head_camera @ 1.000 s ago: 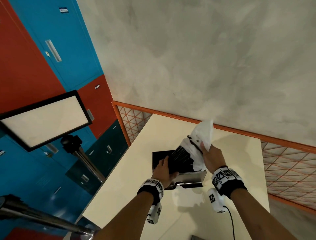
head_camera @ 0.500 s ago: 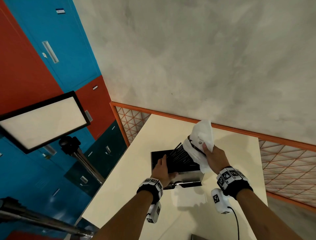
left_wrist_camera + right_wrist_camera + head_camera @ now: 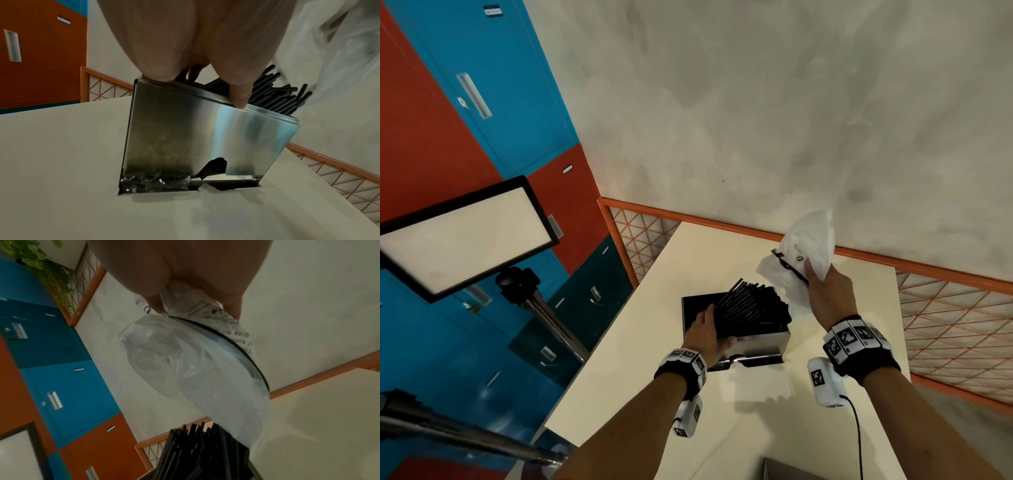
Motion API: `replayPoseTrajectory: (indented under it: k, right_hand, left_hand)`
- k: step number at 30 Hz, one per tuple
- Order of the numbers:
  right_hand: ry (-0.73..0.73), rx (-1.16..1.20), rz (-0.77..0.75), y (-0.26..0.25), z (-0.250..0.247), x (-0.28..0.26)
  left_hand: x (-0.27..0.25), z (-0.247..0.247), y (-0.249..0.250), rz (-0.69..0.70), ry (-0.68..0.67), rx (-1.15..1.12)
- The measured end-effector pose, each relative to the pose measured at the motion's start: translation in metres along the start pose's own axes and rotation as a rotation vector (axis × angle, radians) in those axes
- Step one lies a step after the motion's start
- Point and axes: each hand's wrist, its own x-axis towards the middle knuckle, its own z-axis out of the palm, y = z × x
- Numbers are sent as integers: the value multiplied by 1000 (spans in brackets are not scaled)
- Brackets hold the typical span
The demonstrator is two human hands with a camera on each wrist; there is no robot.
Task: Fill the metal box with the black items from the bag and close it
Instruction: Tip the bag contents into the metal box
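A shiny metal box [image 3: 760, 345] [image 3: 205, 138] stands on the cream table [image 3: 640, 370], its lid open to the far left. A bundle of black straws [image 3: 751, 303] [image 3: 273, 95] [image 3: 201, 451] leans in it, ends sticking out over the rim. My left hand [image 3: 707, 334] grips the box's near rim, thumb outside and fingers inside beside the straws. My right hand [image 3: 825, 291] holds a crumpled white plastic bag [image 3: 804, 250] [image 3: 195, 369] up above the box's right end; the bag hangs clear of the straws and looks empty.
An orange-framed mesh railing [image 3: 945, 308] runs round the table's far and right sides. Blue and red lockers [image 3: 465, 102] and a framed panel on a stand [image 3: 458, 236] are to the left. A dark object's corner [image 3: 787, 471] shows at the table's near edge.
My right hand has lifted the bag up and to the right, off the straws. The straws now stand free in the box. My left hand stays on the box.
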Motion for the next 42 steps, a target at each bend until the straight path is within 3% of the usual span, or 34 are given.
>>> replayPoseTrajectory:
  k: [11, 16, 20, 26, 29, 32, 42]
  right_hand:
    - [66, 117, -41, -22, -29, -14]
    - [-3, 411, 101, -3, -21, -12]
    - [-89, 616, 251, 18, 1, -15]
    - [-249, 678, 375, 21, 35, -35]
    - [-382, 732, 359, 15, 53, -47]
    - [-365, 736, 359, 12, 65, -53]
    - [-359, 266, 302, 39, 106, -42]
  left_hand:
    - [-5, -9, 6, -27, -17, -126]
    - [-13, -18, 10, 22, 52, -288]
    - [-25, -25, 17, 85, 68, -549]
    - [-52, -44, 25, 46, 54, -923]
    - [-61, -53, 22, 62, 85, -805]
    - [-70, -60, 8, 19, 134, -672]
    - [-100, -93, -75, -296, 313, -537]
